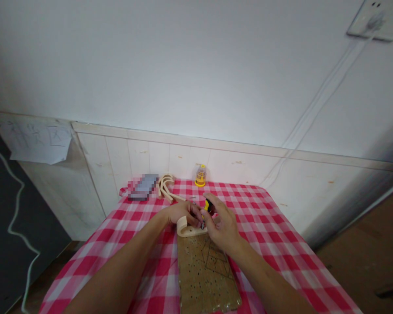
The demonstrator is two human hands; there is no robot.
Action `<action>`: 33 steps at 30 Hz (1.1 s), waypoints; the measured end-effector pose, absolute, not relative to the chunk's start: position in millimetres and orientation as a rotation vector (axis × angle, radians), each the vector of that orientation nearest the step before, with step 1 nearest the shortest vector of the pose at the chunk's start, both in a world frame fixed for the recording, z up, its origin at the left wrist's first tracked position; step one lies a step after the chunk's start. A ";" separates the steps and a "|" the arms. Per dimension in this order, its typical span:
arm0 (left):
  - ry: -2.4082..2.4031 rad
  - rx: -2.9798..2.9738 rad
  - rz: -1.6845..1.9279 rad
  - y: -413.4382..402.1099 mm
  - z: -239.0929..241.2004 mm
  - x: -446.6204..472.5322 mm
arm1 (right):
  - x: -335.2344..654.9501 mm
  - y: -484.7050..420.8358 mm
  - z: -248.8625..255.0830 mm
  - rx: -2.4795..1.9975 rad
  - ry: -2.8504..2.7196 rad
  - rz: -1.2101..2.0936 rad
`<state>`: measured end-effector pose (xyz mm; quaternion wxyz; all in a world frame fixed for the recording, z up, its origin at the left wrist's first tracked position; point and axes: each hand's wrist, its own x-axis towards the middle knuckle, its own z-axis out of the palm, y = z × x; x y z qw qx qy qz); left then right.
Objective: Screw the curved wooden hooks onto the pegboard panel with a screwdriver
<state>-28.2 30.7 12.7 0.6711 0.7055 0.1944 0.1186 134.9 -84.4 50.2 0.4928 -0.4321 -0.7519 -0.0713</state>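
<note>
My right hand [223, 222] is closed around a small yellow and black screwdriver [207, 205], tilted with its tip downward. The tip meets a pale curved wooden piece [182, 226], which has a curled end and a small dark hole. My left hand [187, 212] is pinched close to the screwdriver's tip, above the wooden piece; what its fingers grip is too small to make out. Under the wooden piece lies a brown board [201, 274] marked with many small holes and drawn lines. My right fingers hide part of the wooden piece's far end.
More curved wooden pieces [166, 188] lie at the back left, beside a pixelated flat grey object [144, 186]. A clear container with a yellow base and cap [201, 175] stands near the wall. A red and white checked cloth [265, 244] covers the table.
</note>
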 end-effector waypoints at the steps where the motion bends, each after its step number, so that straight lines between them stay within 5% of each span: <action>1: 0.436 1.594 0.263 31.0 12.6 -28.2 | 135.0 -84.4 50.1 -1.045 -1.824 -0.179; 9: 0.408 1.637 0.253 35.2 8.8 -28.3 | 136.1 -83.0 46.1 -1.083 -1.755 -0.030; 22: 0.322 1.674 0.293 36.8 8.8 -29.4 | 183.2 -51.5 88.0 -1.083 -0.653 1.173; 33: 0.321 1.712 0.290 34.4 11.6 -29.5 | 208.3 -11.4 68.2 -1.151 -0.712 1.196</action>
